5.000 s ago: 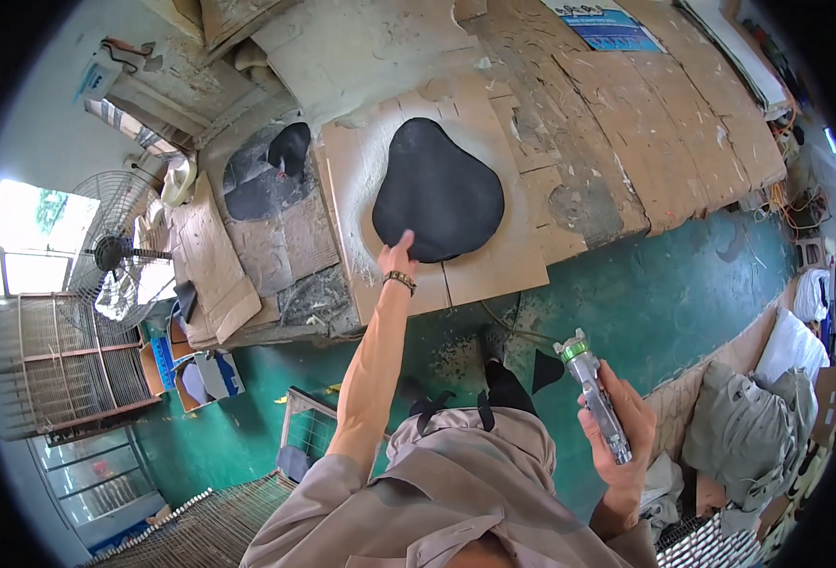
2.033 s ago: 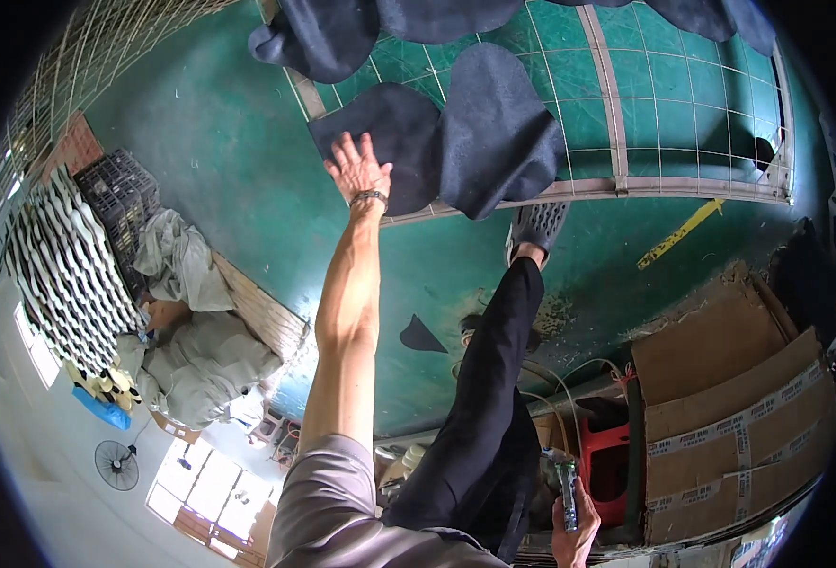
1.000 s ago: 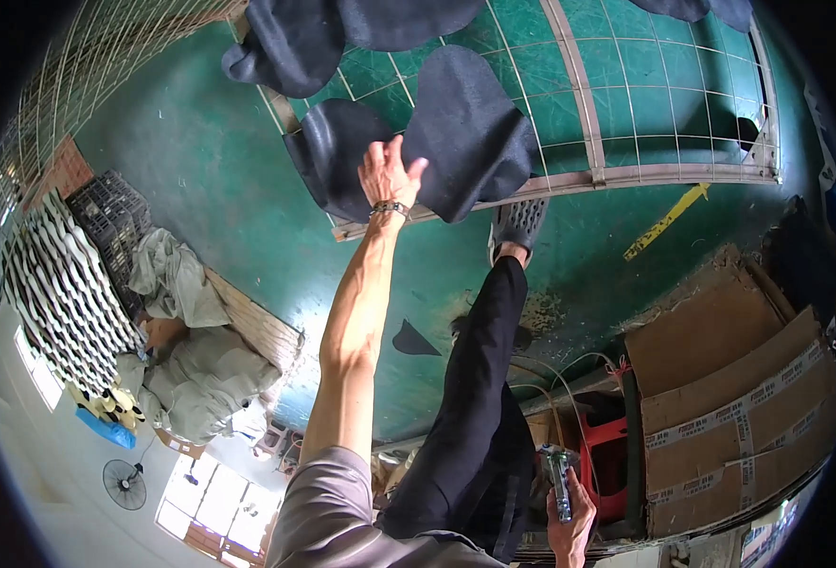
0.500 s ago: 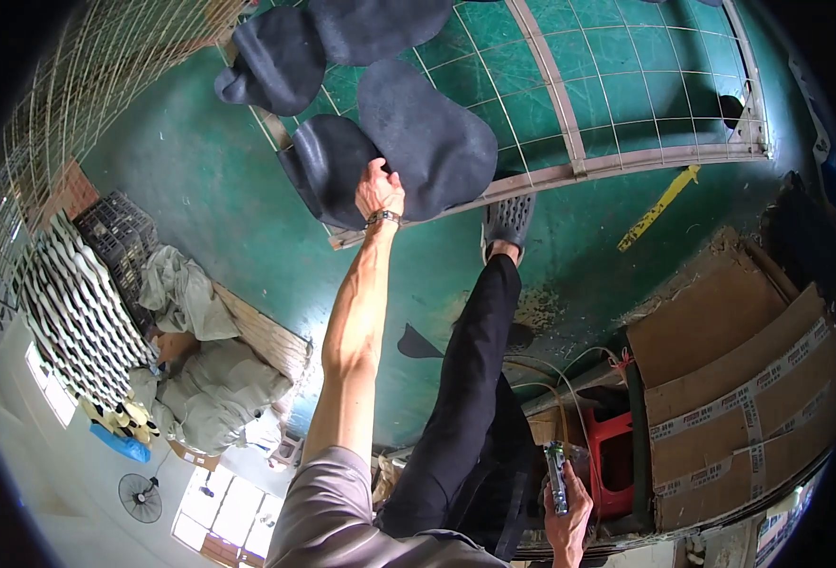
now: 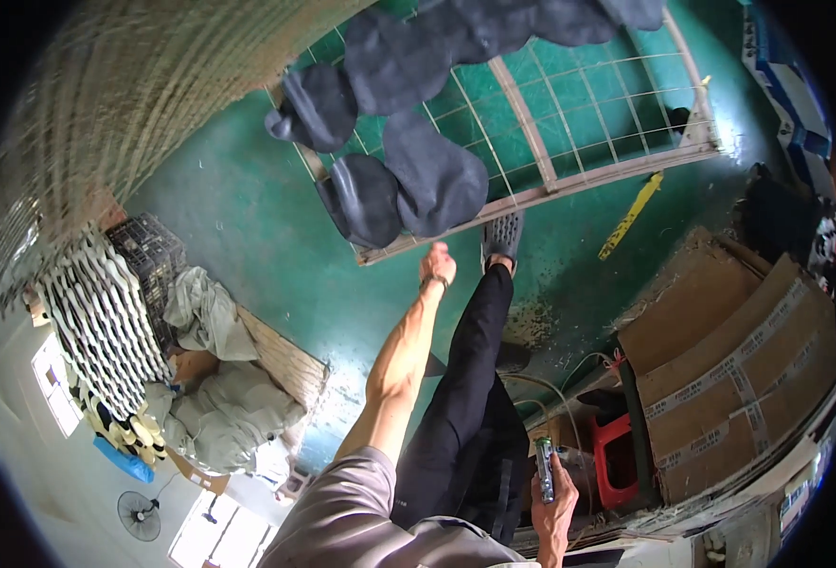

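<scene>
My left hand point(image 5: 437, 266) is just off the near edge of the rack, apart from the dark sheets, its fingers curled in with nothing visible in them. Beyond it a small dark curled rubber-like sheet point(image 5: 366, 201) lies on the wire rack point(image 5: 549, 180), beside a larger rounded one point(image 5: 435, 175). Down at the lower right my right hand point(image 5: 555, 506) is wrapped round a slim silver tool with a green end point(image 5: 545, 469); its exact kind is not clear.
More dark sheets point(image 5: 394, 62) cover the rack's far side. Cardboard point(image 5: 740, 369) and a red stool point(image 5: 615, 464) stand at the right. Grey cloth bundles point(image 5: 233, 412), a dark crate point(image 5: 148, 260) and stacked wavy white pieces point(image 5: 96, 327) are at the left. Yellow tape point(image 5: 631, 216) marks the floor.
My left hand has let go of the sheets and drawn back toward me, off the rack. The view has shifted, showing more of the rack's far side. My right hand keeps its silver tool.
</scene>
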`<control>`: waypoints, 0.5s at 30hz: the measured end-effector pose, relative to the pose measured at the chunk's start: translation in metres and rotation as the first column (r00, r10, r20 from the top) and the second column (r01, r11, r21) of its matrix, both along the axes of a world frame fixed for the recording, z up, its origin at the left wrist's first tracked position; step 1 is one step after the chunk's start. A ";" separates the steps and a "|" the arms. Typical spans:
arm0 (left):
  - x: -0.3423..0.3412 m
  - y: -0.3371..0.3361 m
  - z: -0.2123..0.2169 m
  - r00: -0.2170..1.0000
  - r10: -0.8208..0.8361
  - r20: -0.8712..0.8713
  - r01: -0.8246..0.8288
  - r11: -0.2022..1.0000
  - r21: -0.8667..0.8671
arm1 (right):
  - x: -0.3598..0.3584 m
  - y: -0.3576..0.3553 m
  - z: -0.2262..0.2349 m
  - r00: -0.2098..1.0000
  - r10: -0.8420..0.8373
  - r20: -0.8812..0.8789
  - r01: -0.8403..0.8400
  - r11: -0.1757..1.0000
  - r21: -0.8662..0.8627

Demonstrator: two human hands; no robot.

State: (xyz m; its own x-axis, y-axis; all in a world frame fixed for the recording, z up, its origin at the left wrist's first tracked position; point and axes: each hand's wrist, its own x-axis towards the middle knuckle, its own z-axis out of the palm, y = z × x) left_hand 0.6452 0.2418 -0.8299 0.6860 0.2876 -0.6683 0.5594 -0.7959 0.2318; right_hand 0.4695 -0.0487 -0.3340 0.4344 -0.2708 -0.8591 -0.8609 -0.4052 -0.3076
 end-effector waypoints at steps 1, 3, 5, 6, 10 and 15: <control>-0.007 0.027 0.019 0.998 -0.022 -0.059 0.019 0.999 -0.043 | 0.000 0.006 0.017 0.999 -0.026 0.047 0.024 0.999 0.036; -0.048 -0.048 0.057 0.966 -0.125 -0.225 0.070 0.968 -0.241 | -0.031 0.000 0.045 0.995 -0.054 0.078 0.059 0.996 -0.070; -0.064 -0.051 0.104 0.970 -0.170 -0.174 0.127 0.963 -0.236 | -0.065 0.004 0.072 0.973 -0.072 0.220 0.092 0.992 -0.082; -0.074 -0.060 0.128 0.972 -0.190 -0.137 0.152 0.957 -0.245 | -0.084 0.005 0.089 0.966 -0.087 0.243 0.115 0.988 -0.102; -0.102 -0.090 0.220 0.965 -0.175 -0.194 0.087 0.915 -0.393 | -0.146 0.006 0.168 0.926 -0.282 0.252 0.323 0.936 -0.140; -0.120 -0.098 0.280 0.926 -0.375 0.035 0.362 0.860 -0.358 | -0.256 0.009 0.255 0.811 -0.310 0.496 0.470 0.850 -0.237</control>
